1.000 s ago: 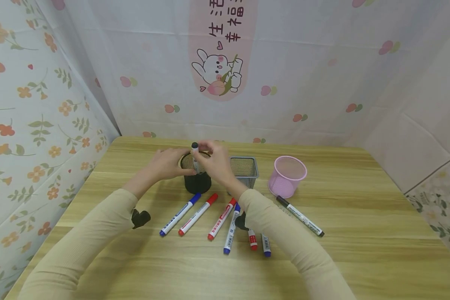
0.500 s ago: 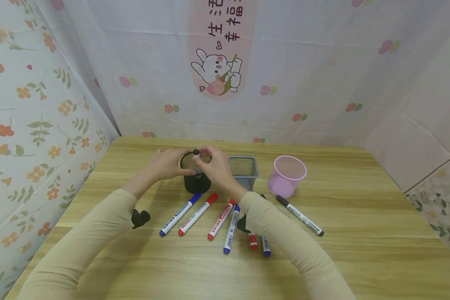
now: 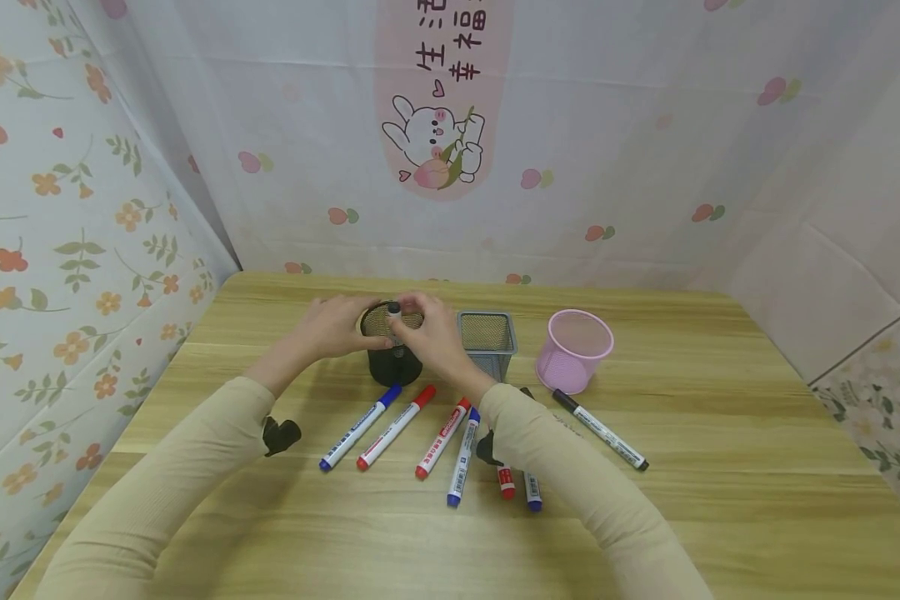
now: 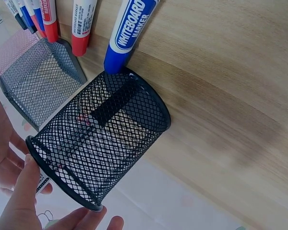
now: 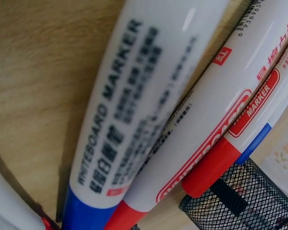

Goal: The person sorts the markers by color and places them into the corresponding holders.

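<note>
Head: marker [image 3: 395,312] inside cylindrical mesh cup [image 3: 384,367]

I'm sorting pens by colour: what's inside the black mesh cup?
A black-ended marker is inside the black mesh cup, showing through the mesh. In the head view, the left hand and right hand partly hide its opening and the marker.

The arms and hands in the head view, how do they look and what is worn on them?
The left sleeve and right sleeve are long, cream-coloured and plain, with some creases. A small black device shows by the left wrist, and a similar device by the right. The left hand and right hand wear no gloves.
</note>
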{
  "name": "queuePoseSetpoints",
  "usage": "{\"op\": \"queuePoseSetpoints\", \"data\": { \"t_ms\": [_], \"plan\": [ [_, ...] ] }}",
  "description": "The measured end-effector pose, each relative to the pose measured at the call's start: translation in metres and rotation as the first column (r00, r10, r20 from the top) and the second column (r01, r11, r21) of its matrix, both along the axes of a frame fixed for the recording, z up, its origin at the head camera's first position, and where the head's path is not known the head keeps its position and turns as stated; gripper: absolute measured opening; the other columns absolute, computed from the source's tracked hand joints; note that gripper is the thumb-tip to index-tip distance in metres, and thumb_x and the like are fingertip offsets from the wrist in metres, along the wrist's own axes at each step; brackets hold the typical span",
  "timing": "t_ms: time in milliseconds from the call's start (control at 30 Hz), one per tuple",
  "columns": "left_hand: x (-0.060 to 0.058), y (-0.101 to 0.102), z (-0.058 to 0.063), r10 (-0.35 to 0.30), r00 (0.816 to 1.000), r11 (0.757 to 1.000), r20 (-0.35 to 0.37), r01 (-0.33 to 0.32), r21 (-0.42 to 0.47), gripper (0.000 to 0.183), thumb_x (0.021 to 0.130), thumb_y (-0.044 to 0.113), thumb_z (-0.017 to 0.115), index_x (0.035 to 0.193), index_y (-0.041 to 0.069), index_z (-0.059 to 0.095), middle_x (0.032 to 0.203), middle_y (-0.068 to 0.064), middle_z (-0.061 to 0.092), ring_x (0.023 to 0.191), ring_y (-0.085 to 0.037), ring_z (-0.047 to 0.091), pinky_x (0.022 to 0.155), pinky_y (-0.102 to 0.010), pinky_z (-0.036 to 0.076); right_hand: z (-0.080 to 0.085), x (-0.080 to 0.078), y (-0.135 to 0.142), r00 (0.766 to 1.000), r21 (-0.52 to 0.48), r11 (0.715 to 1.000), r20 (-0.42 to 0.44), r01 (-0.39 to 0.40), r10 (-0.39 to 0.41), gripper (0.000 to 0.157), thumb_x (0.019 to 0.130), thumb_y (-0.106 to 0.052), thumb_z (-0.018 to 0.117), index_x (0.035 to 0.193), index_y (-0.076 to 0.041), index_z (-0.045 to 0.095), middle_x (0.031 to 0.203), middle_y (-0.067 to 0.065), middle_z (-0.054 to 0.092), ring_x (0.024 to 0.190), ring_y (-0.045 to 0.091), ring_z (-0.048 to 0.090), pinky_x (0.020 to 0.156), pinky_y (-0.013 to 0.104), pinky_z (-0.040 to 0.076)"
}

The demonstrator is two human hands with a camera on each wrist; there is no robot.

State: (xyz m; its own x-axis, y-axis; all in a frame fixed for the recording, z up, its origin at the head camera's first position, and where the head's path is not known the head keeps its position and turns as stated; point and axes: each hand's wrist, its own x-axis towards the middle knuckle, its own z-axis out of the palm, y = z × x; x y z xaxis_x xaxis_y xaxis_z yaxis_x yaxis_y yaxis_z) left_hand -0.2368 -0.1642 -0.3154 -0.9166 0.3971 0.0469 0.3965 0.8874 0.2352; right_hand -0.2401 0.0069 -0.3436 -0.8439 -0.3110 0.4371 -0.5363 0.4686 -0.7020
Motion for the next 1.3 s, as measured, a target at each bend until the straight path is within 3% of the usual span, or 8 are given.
{"op": "queuePoseSetpoints", "data": {
  "t_ms": [267, 433, 833, 1067, 1300],
  "plan": [
    [0.0, 0.001, -0.001, 0.001, 1.0, 1.0, 0.01, -0.001, -0.007, 0.075, 0.074, 0.052, 0.062, 0.131, 0.007, 0.041, 0.124, -0.014, 0.048, 0.107, -0.034, 0.046, 0.082, -0.059, 0.027, 0.005, 0.0, 0.009, 1.0, -0.027, 0.999, 0.007, -0.028, 0.028, 0.028, 0.082, -0.017, 0.063, 0.106, -0.005, 0.059, 0.097, 0.0, 0.061, 0.095, 0.012, 0.052, 0.086, 0.033, 0.036],
    [0.0, 0.001, -0.001, -0.003, 1.0, 1.0, 0.001, 0.003, 0.015, 0.072, 0.074, 0.049, 0.064, 0.13, 0.01, 0.042, 0.122, -0.013, 0.051, 0.106, -0.033, 0.047, 0.081, -0.058, 0.028, 0.015, 0.0, 0.02, 0.999, -0.045, 0.998, -0.033, -0.035, 0.034, 0.027, 0.082, -0.017, 0.063, 0.106, -0.006, 0.059, 0.097, 0.0, 0.062, 0.098, 0.012, 0.051, 0.089, 0.034, 0.034],
    [0.001, 0.001, 0.0, -0.008, 1.0, 1.0, -0.01, 0.009, 0.016, 0.073, 0.073, 0.048, 0.066, 0.131, 0.01, 0.042, 0.123, -0.013, 0.05, 0.108, -0.034, 0.046, 0.081, -0.059, 0.029, 0.034, 0.009, 0.057, 0.988, 0.025, 1.0, -0.152, -0.011, 0.015, 0.024, 0.081, -0.015, 0.064, 0.103, -0.006, 0.061, 0.095, 0.001, 0.064, 0.099, 0.017, 0.049, 0.087, 0.034, 0.033],
    [0.002, 0.001, 0.0, -0.016, 1.0, 1.0, -0.017, 0.017, 0.018, 0.072, 0.073, 0.049, 0.066, 0.129, 0.011, 0.043, 0.122, -0.013, 0.051, 0.107, -0.034, 0.047, 0.079, -0.058, 0.03, 0.033, 0.019, 0.08, 0.965, 0.153, 0.988, -0.253, -0.026, 0.065, 0.018, 0.08, -0.015, 0.064, 0.095, -0.004, 0.065, 0.093, 0.005, 0.064, 0.094, 0.02, 0.049, 0.084, 0.038, 0.034],
    [0.003, 0.002, 0.001, -0.014, 1.0, 1.0, -0.021, 0.015, 0.028, 0.069, 0.072, 0.047, 0.067, 0.128, 0.012, 0.045, 0.12, -0.011, 0.052, 0.105, -0.033, 0.048, 0.08, -0.058, 0.03, 0.019, 0.029, 0.101, 0.942, 0.225, 0.971, -0.302, -0.078, 0.146, 0.015, 0.081, -0.014, 0.063, 0.093, -0.006, 0.066, 0.093, 0.002, 0.062, 0.097, 0.02, 0.048, 0.085, 0.042, 0.032]
  ]
}}
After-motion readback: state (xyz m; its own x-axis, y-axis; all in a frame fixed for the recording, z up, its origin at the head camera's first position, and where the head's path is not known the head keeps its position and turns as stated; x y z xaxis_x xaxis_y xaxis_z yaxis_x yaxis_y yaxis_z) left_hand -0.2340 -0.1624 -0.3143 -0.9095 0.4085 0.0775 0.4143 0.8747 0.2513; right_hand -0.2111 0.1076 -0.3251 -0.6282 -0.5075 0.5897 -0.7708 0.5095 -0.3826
